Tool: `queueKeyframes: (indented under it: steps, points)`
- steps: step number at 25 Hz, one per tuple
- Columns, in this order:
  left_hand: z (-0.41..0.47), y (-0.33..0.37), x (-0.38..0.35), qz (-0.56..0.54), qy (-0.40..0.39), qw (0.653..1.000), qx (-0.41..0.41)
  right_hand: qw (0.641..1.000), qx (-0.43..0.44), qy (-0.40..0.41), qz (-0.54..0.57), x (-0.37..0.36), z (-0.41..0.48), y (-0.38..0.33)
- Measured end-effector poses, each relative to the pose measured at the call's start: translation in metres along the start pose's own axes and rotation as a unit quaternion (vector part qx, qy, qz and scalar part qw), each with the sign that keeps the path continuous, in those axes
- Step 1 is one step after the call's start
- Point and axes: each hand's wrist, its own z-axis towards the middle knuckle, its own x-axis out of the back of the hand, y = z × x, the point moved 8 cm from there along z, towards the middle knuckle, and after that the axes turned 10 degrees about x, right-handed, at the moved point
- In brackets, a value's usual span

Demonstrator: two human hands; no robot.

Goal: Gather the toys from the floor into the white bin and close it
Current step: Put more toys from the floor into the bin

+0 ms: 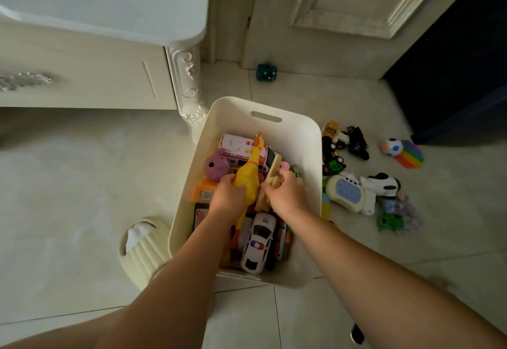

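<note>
Inside the white bin [307, 145], left grip [227, 197] clutches yellow chicken [249, 173], right grip [285, 197] tan toy [275, 169].

We could not identify the small teal object [266, 72] at 12 o'clock of the white bin [310, 151]. The left hand [226, 197] covered the belly of the rubber chicken [251, 167]; the right hand [285, 197] hid the base of the tan toy [274, 169]. The dark item [357, 333] at 5 o'clock was unreadable.

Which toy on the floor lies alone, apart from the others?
The small dark green toy by the door, beyond the far end of the white bin; the rest cluster along its right side.
</note>
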Motion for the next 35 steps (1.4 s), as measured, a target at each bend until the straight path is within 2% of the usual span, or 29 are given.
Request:
queueKeyframes:
  steps: [2, 6, 10, 12, 15, 17, 19, 20, 22, 25, 28, 30, 31, 33, 35]
  points:
    - [0.0, -0.009, 0.005, -0.034, 0.021, 0.999, 0.017, 0.998, 0.054, -0.021, 0.001, -0.006, -0.005, -0.015]
    - [-0.001, -0.017, 0.014, -0.08, 0.051, 0.995, 0.014, 0.969, 0.174, -0.131, -0.116, -0.04, -0.028, -0.023]
    - [0.004, -0.012, 0.023, -0.091, 0.053, 0.994, 0.001, 0.933, 0.179, -0.209, -0.232, -0.061, -0.031, -0.01]
    - [0.002, -0.011, 0.027, -0.083, 0.051, 0.995, -0.003, 0.931, 0.145, -0.244, -0.228, -0.064, -0.028, -0.005]
    - [0.001, -0.011, 0.034, -0.06, 0.051, 0.997, 0.002, 0.941, 0.155, -0.242, -0.181, -0.061, -0.025, -0.008]
    - [0.003, -0.012, 0.034, -0.036, 0.04, 0.999, 0.007, 0.968, 0.153, -0.175, -0.093, -0.045, -0.025, -0.013]
    - [0.005, -0.016, 0.032, -0.047, 0.014, 0.998, 0.029, 0.988, 0.113, -0.104, 0.02, -0.023, -0.025, -0.011]
    - [0.005, -0.02, 0.029, -0.07, -0.008, 0.996, 0.049, 0.988, 0.096, -0.106, 0.066, -0.017, -0.027, -0.01]
    - [0.001, -0.025, 0.016, -0.112, -0.06, 0.988, 0.082, 0.975, 0.072, -0.165, 0.131, -0.021, -0.035, -0.011]
    - [-0.015, -0.021, 0.0, -0.16, -0.122, 0.976, 0.087, 0.944, 0.045, -0.233, 0.229, -0.032, -0.044, -0.012]
    - [-0.024, -0.026, -0.006, -0.187, -0.199, 0.955, 0.118, 0.945, 0.034, -0.227, 0.231, -0.029, -0.045, -0.004]
    - [-0.033, -0.026, -0.003, -0.134, -0.243, 0.952, 0.129, 0.949, 0.05, -0.238, 0.2, -0.025, -0.048, -0.001]
    - [-0.037, -0.024, 0.002, -0.069, -0.243, 0.959, 0.129, 0.949, 0.059, -0.248, 0.183, -0.022, -0.049, -0.001]
    - [-0.04, -0.011, 0.018, 0.073, -0.199, 0.97, 0.123, 0.95, 0.081, -0.27, 0.137, -0.017, -0.05, -0.006]
    - [-0.043, 0.013, 0.036, 0.102, -0.143, 0.981, 0.086, 0.946, 0.114, -0.294, 0.079, -0.013, -0.052, -0.015]
